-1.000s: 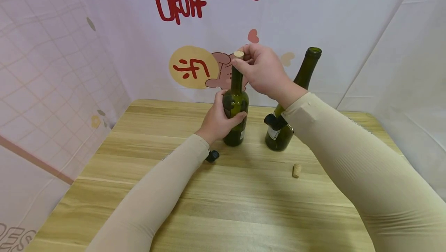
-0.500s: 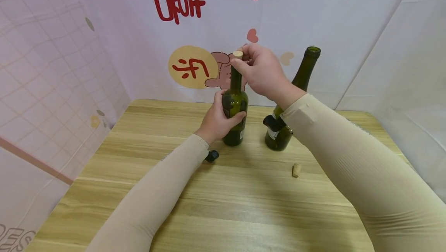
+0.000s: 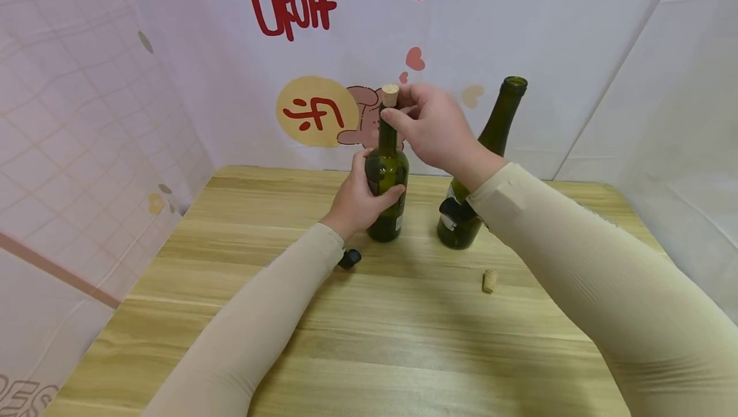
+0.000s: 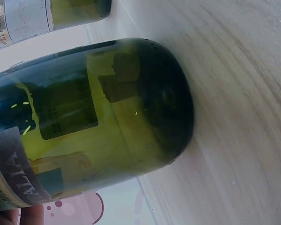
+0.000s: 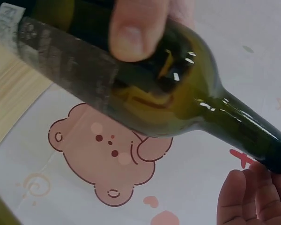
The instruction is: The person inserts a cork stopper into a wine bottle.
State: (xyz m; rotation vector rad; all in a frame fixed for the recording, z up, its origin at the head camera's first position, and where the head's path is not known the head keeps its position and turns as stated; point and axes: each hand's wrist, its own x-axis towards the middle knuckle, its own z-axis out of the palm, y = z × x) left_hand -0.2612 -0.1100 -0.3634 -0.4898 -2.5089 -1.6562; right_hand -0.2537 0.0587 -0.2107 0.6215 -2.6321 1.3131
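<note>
A green glass wine bottle [image 3: 387,196] stands upright on the table, a pale cork [image 3: 390,95] sticking up from its mouth. My left hand [image 3: 362,199] grips the bottle's body, thumb across the front. Up at the neck, my right hand [image 3: 435,123] holds the bottle just below the cork, thumb in front and fingers behind. In the right wrist view, the fingers [image 5: 264,192] touch the bottle's lip, while the cork is almost out of frame. The left wrist view shows the bottle's base [image 4: 168,103] on the wood. How deep the cork sits is hidden.
A second green bottle [image 3: 501,119], uncorked, stands to the right, partly behind my right forearm. A loose cork [image 3: 489,281] lies on the wooden table [image 3: 369,340] in front of it. A printed white cloth [image 3: 490,26] hangs behind the table's far edge.
My right hand has slid slightly down from the cork to the bottle's lip, so more of the cork shows. The left hand keeps its grip. The view has shifted slightly.
</note>
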